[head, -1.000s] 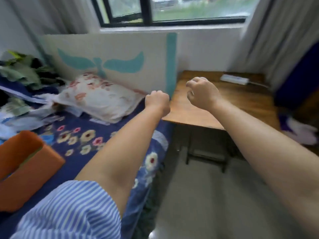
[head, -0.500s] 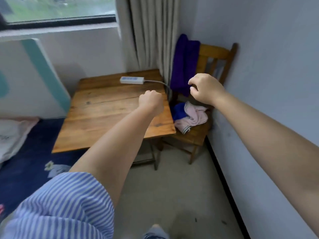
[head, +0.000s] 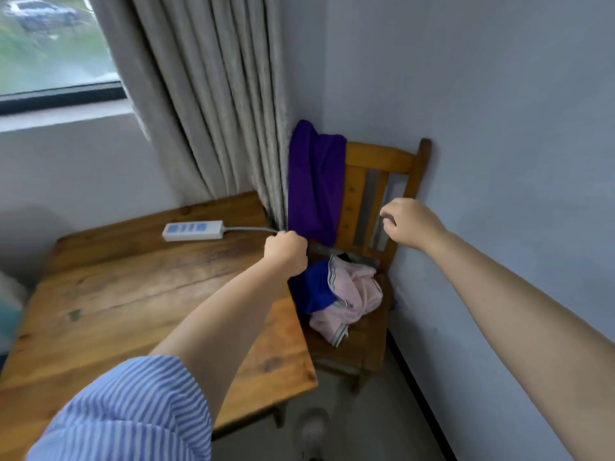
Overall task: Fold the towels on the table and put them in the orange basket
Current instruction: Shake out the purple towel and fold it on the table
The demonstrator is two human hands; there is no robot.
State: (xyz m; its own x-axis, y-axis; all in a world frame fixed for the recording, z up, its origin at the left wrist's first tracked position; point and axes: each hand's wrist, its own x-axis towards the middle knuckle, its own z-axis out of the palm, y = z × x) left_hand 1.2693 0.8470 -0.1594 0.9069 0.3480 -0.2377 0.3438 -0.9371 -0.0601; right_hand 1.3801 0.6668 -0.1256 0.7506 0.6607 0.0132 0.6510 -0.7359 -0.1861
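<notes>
A purple towel [head: 316, 181] hangs over the back of a wooden chair [head: 382, 158]. A crumpled blue towel [head: 311, 289] and a pink towel [head: 354, 294] lie on the chair's seat. My left hand [head: 286, 252] is a fist holding nothing, over the far right edge of the wooden table [head: 133, 294], just left of the blue towel. My right hand [head: 409, 224] hovers with curled fingers in front of the chair back, above the pink towel, touching nothing. The orange basket is out of view.
A white power strip [head: 193, 230] lies on the table's far side, its cable running to the grey curtain [head: 216, 111]. A wall [head: 499, 161] stands close on the right. My foot [head: 311, 430] is on the floor beside the table's corner.
The view has swung right from the bed and orange basket to the table and chair. Both hands stayed curled and are now nearer the chair's towels.
</notes>
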